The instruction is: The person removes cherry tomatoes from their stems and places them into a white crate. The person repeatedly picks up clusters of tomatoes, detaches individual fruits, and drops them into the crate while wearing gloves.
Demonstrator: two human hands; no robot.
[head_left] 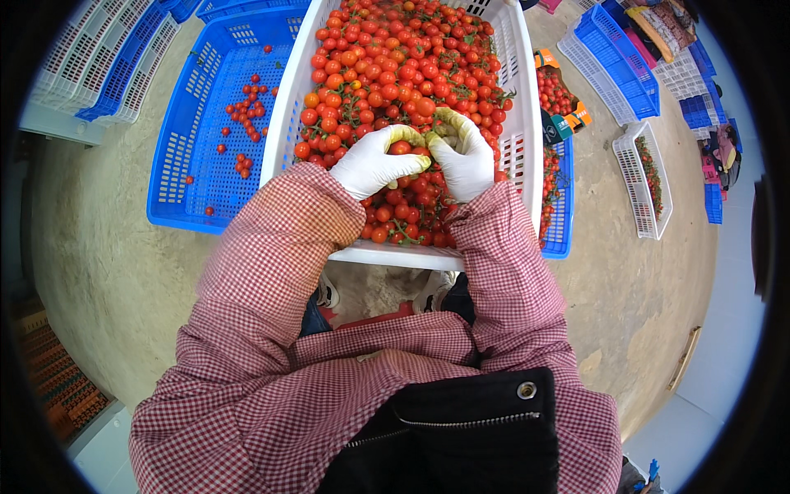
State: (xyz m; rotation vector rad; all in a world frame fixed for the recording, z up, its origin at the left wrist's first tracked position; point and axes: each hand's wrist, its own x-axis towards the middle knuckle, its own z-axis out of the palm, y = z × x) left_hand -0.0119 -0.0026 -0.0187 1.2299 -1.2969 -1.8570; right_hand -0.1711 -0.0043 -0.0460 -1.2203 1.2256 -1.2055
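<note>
A white plastic crate (524, 111) stands before me, heaped with red and orange cherry tomatoes (370, 68), some on green stems. Over the near half of the heap, my left hand (376, 160) is in a white glove stained yellow-green at the fingers. Its thumb and fingers curl around a cherry tomato (400, 147). Close beside it, my right hand (463, 157) wears a similar stained glove, with its fingers bent inward among the tomatoes. Whether it grips anything is hidden by its fingers. The two hands' fingertips nearly meet.
At the left, a blue crate (170, 142) holds scattered loose tomatoes. Against the right side stands another blue crate (561, 228) with tomatoes and a printed carton (558, 126). Farther right, a white basket (629, 179) sits on the concrete floor (617, 296). Stacked crates (92, 55) stand upper left.
</note>
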